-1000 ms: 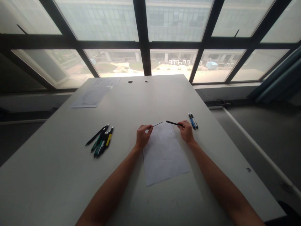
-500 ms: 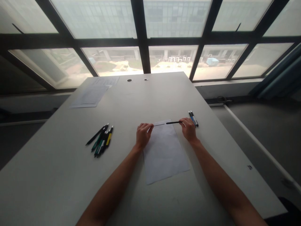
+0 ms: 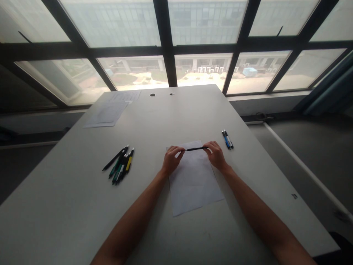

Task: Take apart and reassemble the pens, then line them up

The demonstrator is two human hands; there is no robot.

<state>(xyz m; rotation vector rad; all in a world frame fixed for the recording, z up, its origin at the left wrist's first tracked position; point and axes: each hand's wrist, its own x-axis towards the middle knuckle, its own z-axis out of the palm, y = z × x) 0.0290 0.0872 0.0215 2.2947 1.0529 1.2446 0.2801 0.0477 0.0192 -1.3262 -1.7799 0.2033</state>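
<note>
A sheet of paper (image 3: pixel 194 180) lies on the table (image 3: pixel 176 117) directly before the person. Above its far edge, the left hand (image 3: pixel 171 161) and right hand (image 3: pixel 216 155) hold a pen (image 3: pixel 196 149) between them. A cluster of pens (image 3: pixel 120 167) lies left; two pens (image 3: pixel 227 139) lie right; further papers (image 3: pixel 109 112) occupy the far left corner.

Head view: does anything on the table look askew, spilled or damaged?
Nothing is spilled or visibly damaged. The sheet under the hands lies slightly skewed to the table edge. Left hand and right hand hold a black pen level between them. The pen bunch and the pen pair lie tidy.
</note>
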